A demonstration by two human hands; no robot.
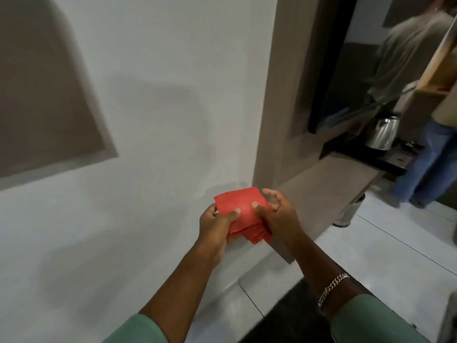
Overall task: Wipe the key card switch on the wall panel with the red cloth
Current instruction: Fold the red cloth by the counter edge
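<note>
Red cloth (241,211) folded, held low before the white wall (153,95) — left hand (217,225) and right hand (279,216) both closed on it, thumbs on top, switch not visible

A pale wall (153,100) fills most of what I see, with a grey-brown inset panel (42,90) at its upper left. To my right stands a brown wooden partition (279,95), and a low ledge (329,179) runs out from its foot. Further back a shiny metal kettle (384,132) sits on a dark tray (366,154) — beside it stands another person (420,70) in a beige top and blue jeans, blurred. A small metal bin (348,211) stands on the white tiled floor (385,251), just by the ledge.
</note>
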